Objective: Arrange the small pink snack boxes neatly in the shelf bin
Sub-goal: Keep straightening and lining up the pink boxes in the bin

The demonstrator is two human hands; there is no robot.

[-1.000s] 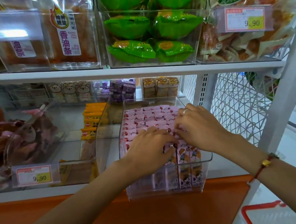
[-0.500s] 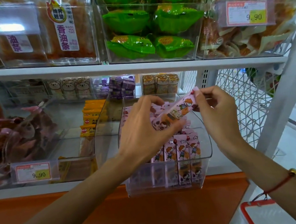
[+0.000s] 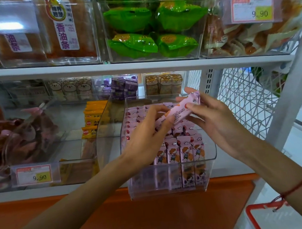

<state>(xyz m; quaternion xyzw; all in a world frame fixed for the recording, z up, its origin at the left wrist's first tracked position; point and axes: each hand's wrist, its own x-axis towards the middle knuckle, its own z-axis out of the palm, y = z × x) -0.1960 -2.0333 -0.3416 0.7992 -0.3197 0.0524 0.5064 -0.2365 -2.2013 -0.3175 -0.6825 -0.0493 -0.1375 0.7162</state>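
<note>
Fingers [image 3: 168,118] of the left hand [image 3: 146,142] pinch the lower end of one pink snack box [image 3: 177,110], while the right hand [image 3: 218,122] pinches its upper end between thumb and forefingers; its remaining fingers curl loosely beneath. From the head view, the held box sits tilted in the air just above the clear shelf bin [image 3: 210,168], over the bin's middle and touching nothing inside it.

Within the bin, the front row of pink boxes [image 3: 179,154] stands upright, faces forward and packed side by side against the front wall. Behind that row, further rows run toward the back of the bin and look fairly even, though the hands hide the middle part, so I cannot tell whether a gap waits there.

Judging by this, most of the arranging looks done: the bin is nearly full and orderly. What seems left is to turn the held box upright, slot it into a row, and straighten any neighbours it disturbs
</note>
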